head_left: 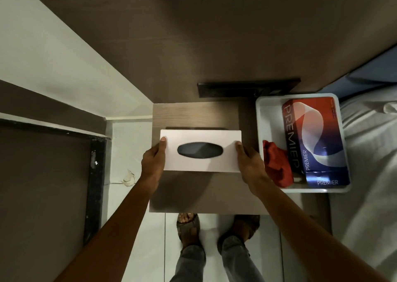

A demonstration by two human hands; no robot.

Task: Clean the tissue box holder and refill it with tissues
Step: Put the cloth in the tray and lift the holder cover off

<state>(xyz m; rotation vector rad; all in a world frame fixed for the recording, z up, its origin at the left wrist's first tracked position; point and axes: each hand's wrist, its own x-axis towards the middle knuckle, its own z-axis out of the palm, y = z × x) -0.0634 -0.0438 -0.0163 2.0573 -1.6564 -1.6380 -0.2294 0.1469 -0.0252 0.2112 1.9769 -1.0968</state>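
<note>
Left hand [153,159], right hand [250,159] grip tissue box holder [202,165] | over wooden table [193,114] | white tiled floor [148,238]

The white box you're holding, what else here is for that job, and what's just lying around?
For the job:
white tissue box holder, gripped by left hand and right hand
Premier tissue box
red cloth
white tray

Just lying about:
crumpled scrap on floor
bed sheet

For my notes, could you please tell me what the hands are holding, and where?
Both hands hold the white tissue box holder by its short ends: left hand on the left end, right hand on the right, thumbs on top.
</note>
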